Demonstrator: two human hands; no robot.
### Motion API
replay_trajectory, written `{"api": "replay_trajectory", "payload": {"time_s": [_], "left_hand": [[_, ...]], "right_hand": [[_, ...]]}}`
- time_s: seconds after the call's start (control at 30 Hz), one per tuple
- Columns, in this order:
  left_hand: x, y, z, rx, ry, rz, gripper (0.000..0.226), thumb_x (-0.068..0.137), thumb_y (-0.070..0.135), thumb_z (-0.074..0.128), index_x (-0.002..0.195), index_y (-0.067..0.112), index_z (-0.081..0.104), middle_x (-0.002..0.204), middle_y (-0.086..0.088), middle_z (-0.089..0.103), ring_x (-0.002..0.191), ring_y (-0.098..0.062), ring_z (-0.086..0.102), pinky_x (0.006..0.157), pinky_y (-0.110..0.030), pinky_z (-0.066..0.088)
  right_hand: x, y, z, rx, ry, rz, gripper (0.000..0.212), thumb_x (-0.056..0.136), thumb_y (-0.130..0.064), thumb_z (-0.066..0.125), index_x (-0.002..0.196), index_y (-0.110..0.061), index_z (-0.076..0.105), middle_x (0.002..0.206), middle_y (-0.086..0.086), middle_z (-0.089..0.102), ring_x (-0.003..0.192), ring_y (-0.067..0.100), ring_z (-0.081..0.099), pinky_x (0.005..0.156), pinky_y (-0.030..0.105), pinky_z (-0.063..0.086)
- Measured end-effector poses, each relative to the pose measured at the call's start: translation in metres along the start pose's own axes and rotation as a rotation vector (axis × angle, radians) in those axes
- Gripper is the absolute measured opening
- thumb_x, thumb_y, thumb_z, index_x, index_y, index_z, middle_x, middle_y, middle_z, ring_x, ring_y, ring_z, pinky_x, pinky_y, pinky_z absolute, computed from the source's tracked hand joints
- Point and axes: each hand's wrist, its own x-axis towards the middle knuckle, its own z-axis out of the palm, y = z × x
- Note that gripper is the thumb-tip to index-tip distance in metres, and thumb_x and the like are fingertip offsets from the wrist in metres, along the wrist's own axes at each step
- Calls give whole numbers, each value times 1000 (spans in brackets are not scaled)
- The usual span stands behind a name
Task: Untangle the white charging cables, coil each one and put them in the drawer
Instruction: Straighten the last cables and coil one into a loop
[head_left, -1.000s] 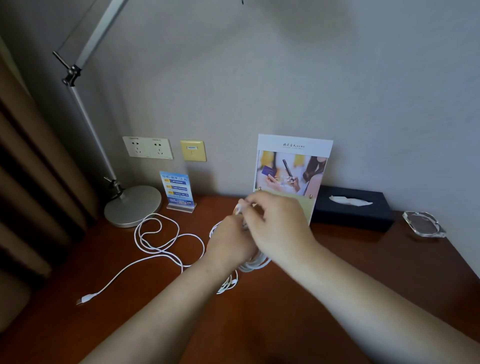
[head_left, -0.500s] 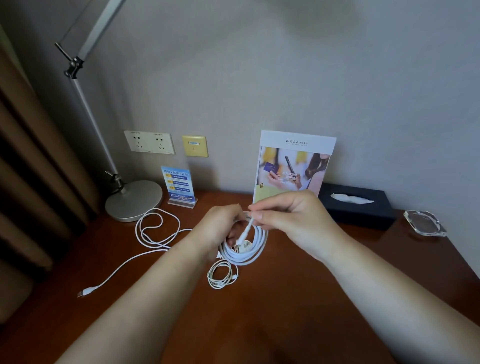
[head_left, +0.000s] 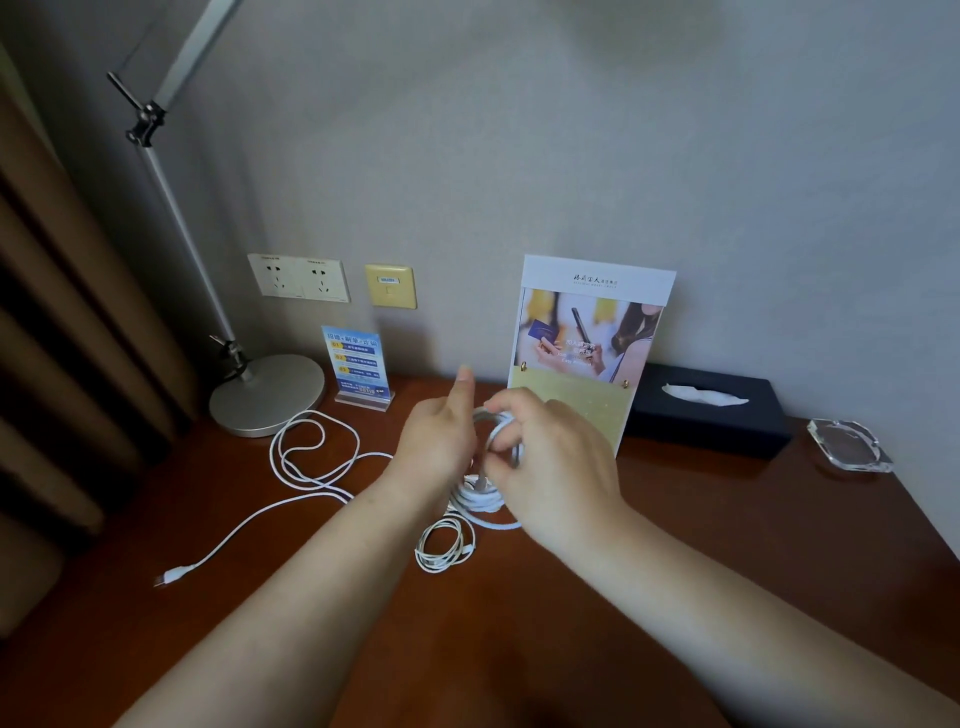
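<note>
both hands meet over the middle of the desk, just above its surface. the left hand shows only its back; one digit sticks straight up and free, and the other fingers curl in against the left side of the thick coiled cable, clasping it as far as i can see. the right hand is bent at the knuckles, its fingers hooked through a turn of the same cable and pinching it, so the white loops hang between the two hands and sag to the wood. it is smooth, rubbery, round cord, wound in several stacked rings. just in front of it, a small coiled cable, much thinner, lies flat on the desk in a neat oval. to the left, a loose cable sprawls in open curls near the lamp base, a dull metal disc, and trails forward to its plug. the desk is glossy reddish-brown wood. against the wall stand a small blue acrylic sign and a tall printed card. to the right, a black tissue box has a white tissue poking from its slot, and beside it sits a clear glass ashtray.
</note>
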Motion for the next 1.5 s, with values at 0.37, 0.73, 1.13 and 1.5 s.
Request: {"api": "replay_trajectory", "payload": {"time_s": [0.37, 0.73, 1.13, 1.5], "left_hand": [[0, 1, -10, -30, -28, -51, 51, 96, 53, 34, 65, 14, 45, 58, 0, 50, 51, -11, 47, 47, -22, 38], [8, 4, -16, -121, 163, -151, 65, 94, 59, 29, 54, 11, 48, 45, -2, 49, 44, -15, 42, 50, -27, 33], [-5, 5, -5, 35, -47, -40, 56, 98, 47, 34, 66, 7, 55, 55, -11, 56, 45, -15, 53, 42, -17, 39], [-13, 5, 0, -24, -221, -114, 55, 95, 55, 31, 72, 14, 58, 64, -15, 58, 58, -30, 56, 57, -33, 43]], "right_hand": [[-3, 1, -11, 308, 121, -362, 13, 81, -19, 60, 72, -15, 70, 57, -10, 59, 52, 5, 51, 53, 17, 41], [-38, 12, -17, 508, 77, 269, 22, 83, -19, 69, 84, -37, 56, 72, -12, 71, 64, 5, 67, 67, 35, 56], [12, 20, -2, -222, 76, -556, 10, 66, -9, 69, 57, -10, 64, 68, 4, 50, 66, 25, 48, 54, 32, 41], [31, 14, -20, 821, -323, 459, 13, 90, -15, 59, 85, -20, 70, 76, -5, 71, 73, 7, 66, 74, 20, 52]]}}
